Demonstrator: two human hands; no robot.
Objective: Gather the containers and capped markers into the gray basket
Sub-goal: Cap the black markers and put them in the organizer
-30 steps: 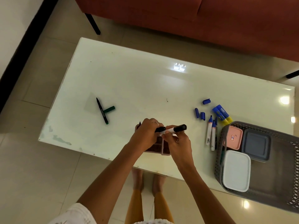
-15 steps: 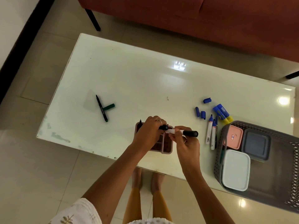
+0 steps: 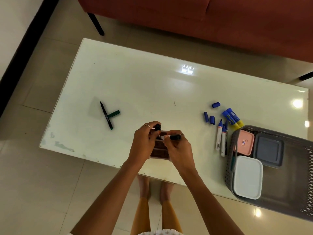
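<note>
While the left hand (image 3: 146,138) grips a black cap (image 3: 158,127) and the right hand (image 3: 177,146) grips the marker (image 3: 171,137) at the surface's (image 3: 152,82) six o'clock edge, align the axes, then press. Gray basket (image 3: 288,197) waits at four o'clock.

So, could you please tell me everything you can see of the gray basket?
The gray basket is a rectangular bin, seemingly plastic, with perforated lattice walls. It sits upright at the table's right end, overhanging the near edge. Inside lie three lidded containers: a pink one, a dark gray one and a white one. Two white markers lie just left of it; neither hand touches it.
</note>
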